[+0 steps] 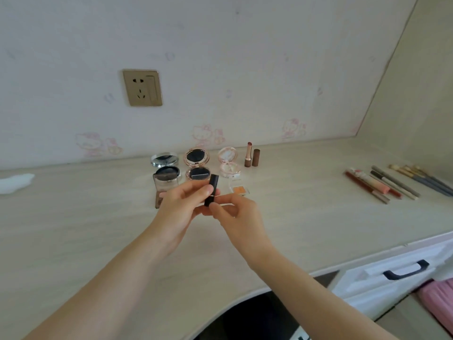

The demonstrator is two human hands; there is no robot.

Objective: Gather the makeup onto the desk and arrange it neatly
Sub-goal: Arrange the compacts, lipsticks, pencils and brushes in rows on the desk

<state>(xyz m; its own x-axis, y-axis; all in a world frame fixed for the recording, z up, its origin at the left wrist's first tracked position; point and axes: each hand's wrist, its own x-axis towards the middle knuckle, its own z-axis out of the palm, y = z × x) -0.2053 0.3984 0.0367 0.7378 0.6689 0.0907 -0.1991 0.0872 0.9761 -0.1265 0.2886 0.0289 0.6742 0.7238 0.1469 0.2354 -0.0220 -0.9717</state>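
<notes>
Both forearms reach forward over the desk [73,229] from its near edge and meet above its middle. The left hand [180,207] has its fingers curled, and the thumb and fingertips pinch the black lipstick tube [212,190], which is nearly upright. The right hand [239,217] is just beside it, and its thumb and forefinger pinch the lower end of the same tube.

Black lipstick tube [212,189] between both hands' fingers [204,190] above desk [73,217]
</notes>
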